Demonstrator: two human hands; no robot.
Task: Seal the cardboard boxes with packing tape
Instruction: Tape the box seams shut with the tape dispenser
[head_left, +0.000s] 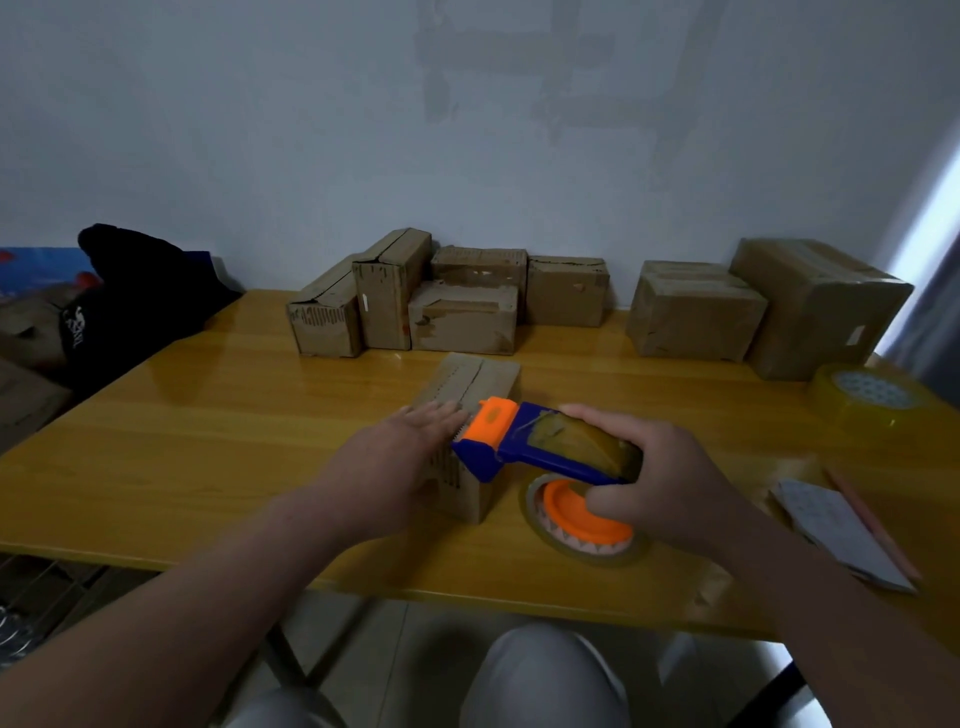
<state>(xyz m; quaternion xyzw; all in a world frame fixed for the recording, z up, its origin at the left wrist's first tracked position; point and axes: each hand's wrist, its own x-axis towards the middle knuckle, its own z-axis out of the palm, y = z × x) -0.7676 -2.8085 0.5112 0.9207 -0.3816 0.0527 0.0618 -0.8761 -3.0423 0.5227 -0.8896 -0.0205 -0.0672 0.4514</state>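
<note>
The right hand grips the tape dispenser, whose front end sits at the near end of a small closed box on the table. The left hand lies flat on that box, fingers straight. Behind, more closed boxes line the wall, their contents hidden.

We get 1 view — head-worn, wide-angle — looking forward and down, close over the table, facing the wall.
</note>
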